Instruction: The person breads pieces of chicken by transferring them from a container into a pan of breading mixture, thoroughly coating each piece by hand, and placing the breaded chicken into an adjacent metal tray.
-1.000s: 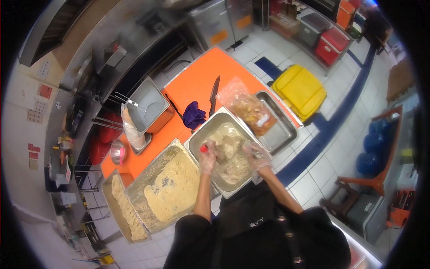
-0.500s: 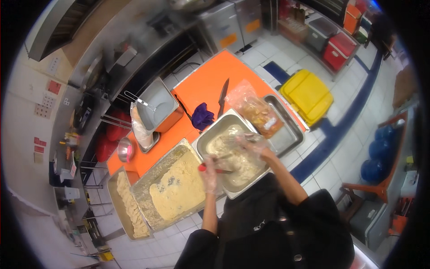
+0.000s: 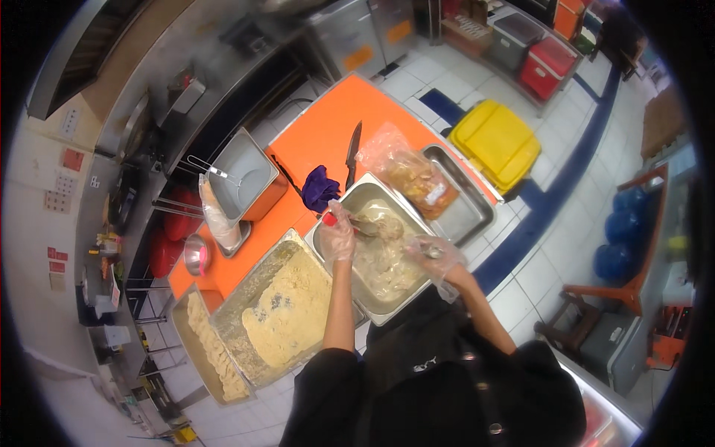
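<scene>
A deep steel pan (image 3: 376,312) in front of me holds pale, wet batter-like mix (image 3: 387,272) with lumps in it. My left hand (image 3: 339,240), in a clear plastic glove, is closed on a red-handled utensil (image 3: 330,219) at the pan's left side. Its metal part reaches over the mix; its exact kind is unclear. My right hand (image 3: 441,261), also gloved, is over the pan's right side with fingers curled. Something small and shiny shows at its fingers, too indistinct to name. Left of the pan, a wide tray (image 3: 232,328) holds yellowish crumbly coating (image 3: 287,313).
A narrow tray (image 3: 181,320) of coated pieces is at the far left. On the orange table (image 3: 328,123) lie a knife (image 3: 353,153), a purple cloth (image 3: 320,189) and a bagged food pack (image 3: 421,182) on a steel tray (image 3: 477,216). A strainer rests in a deep container (image 3: 257,190).
My left hand has moved up along the pan's left side, the red handle now pointing away from me. My right hand has shifted lower and right. The whole view has shifted slightly.
</scene>
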The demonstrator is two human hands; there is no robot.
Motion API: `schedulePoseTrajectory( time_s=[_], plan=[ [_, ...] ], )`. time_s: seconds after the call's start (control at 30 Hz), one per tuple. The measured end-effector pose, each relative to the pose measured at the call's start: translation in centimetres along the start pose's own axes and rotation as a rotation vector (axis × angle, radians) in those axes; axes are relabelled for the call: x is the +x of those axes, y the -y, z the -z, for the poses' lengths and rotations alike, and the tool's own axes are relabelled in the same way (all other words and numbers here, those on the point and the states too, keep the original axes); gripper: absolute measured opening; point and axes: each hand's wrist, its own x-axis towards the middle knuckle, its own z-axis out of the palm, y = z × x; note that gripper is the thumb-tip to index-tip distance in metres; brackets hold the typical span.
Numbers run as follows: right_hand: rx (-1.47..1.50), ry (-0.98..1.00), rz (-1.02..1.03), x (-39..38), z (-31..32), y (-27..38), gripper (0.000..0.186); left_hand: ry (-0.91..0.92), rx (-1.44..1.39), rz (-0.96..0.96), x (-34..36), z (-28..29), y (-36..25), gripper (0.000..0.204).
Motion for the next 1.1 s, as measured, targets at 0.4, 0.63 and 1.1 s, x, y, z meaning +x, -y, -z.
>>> schedulePoseTrajectory(
  time_s=[0.4, 0.63, 1.1],
  plan=[
    [0.161, 0.164, -0.083, 5.1, -2.6, -4.0, 0.043, -0.207, 0.211, 0.113, 0.4, -1.4, 0.9, 0.083],
    [0.458, 0.352, -0.307, 9.6, -6.3, -4.1, 0.034, -0.524, -0.06, -0.077, -0.7, 3.1, 0.9, 0.058],
    [-0.052, -0.172, -0.071, 10.9, -3.1, 5.1, 0.055, -0.423, -0.11, -0.388, -9.0, 4.7, 4.1, 0.039]
  ],
)
